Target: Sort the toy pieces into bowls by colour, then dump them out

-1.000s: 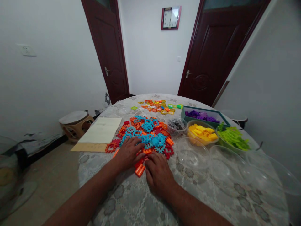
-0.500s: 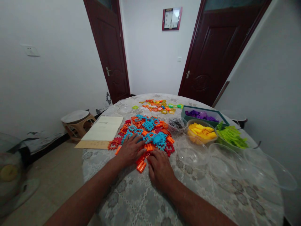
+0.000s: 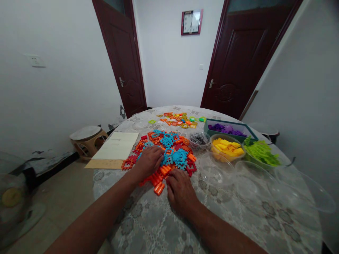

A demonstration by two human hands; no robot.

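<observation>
A pile of red, orange and blue toothed plastic pieces lies on the cloth-covered table. Over the pile's left part is my left hand, its fingers bent together; what they hold, if anything, is hidden. My right hand rests at the near right edge, fingers curled beside the orange pieces, with its fingertips and anything under them hidden. Several smooth orange pieces lie between the two hands. Blue pieces sit on top, just beyond my right hand.
To the right stand a tub of grey pieces, a tub of yellow pieces, a bowl of green pieces and a box of purple pieces. Clear lids lie nearer. Papers are left; mixed pieces lie beyond.
My left hand has drawn its fingers together and shifted slightly up, uncovering more orange pieces between the hands. My right hand has barely moved.
</observation>
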